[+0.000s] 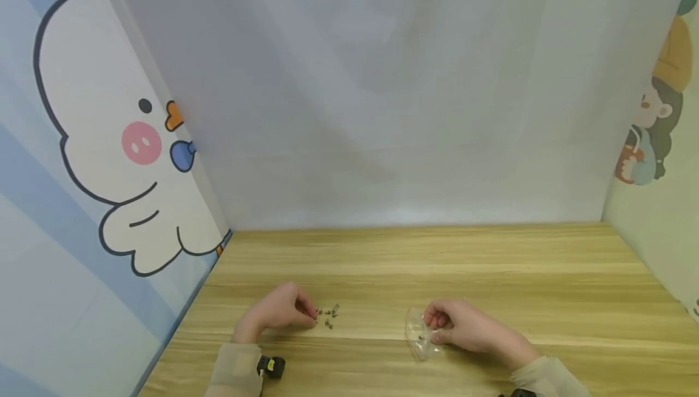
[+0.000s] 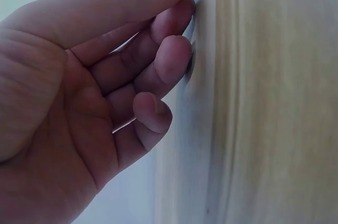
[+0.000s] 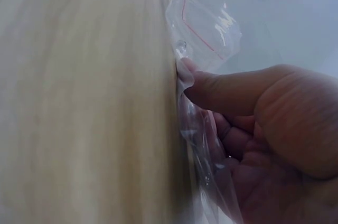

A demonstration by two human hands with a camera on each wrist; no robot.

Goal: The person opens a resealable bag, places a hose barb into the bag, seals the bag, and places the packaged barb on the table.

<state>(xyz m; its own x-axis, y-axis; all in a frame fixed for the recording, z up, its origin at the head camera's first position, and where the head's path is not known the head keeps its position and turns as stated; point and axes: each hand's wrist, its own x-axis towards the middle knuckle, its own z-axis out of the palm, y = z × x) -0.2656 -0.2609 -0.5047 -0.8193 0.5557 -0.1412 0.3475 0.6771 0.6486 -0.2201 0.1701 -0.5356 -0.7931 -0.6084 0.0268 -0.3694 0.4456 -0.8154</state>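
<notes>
In the head view my left hand rests low over the table, thumb and index finger pinched together at a tiny metal piece. Right beside those fingertips lie several small dark metal pieces, too small to identify exactly. The left wrist view shows the left hand with its other fingers curled loosely near the tabletop. My right hand pinches a clear plastic zip bag, which has a red line along its mouth in the right wrist view. One small metal piece shows inside the bag.
The wood-grain table runs back to a pale grey curtain. A cartoon-printed panel stands at the left, another printed panel at the right. Cameras are strapped to both wrists.
</notes>
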